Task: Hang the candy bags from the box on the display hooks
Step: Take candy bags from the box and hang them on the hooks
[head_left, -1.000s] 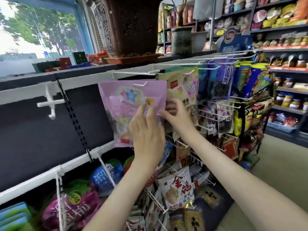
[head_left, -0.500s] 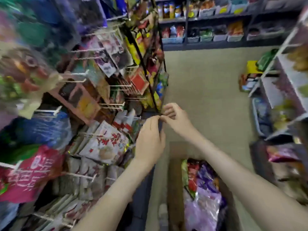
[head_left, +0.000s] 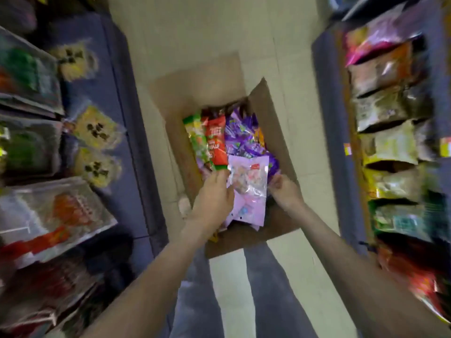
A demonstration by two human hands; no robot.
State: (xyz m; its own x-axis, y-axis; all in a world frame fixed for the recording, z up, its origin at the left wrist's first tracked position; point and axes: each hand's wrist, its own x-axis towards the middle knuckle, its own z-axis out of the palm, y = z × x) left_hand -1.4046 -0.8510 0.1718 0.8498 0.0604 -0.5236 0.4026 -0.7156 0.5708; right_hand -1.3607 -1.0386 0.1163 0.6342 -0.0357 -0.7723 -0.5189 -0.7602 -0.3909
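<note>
Over the brown cardboard box (head_left: 271, 123), clutching the lilac plastic candy bag (head_left: 249, 189) in left grip (head_left: 214, 193), with right grip (head_left: 284, 189) at its edge, hold unclear.

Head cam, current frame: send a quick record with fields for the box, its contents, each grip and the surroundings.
view: looking straight down at the aisle floor
box: cardboard, open, on the floor
contents: lilac bag on top; red bag, green bag and purple bags beyond it
left grip: holds the lilac bag's left edge
right grip: fingers curled at the bag's right edge; contact blurred
surroundings: snack packs on shelving either side, blurred
stage: lilac bag in the box, not yet hung
</note>
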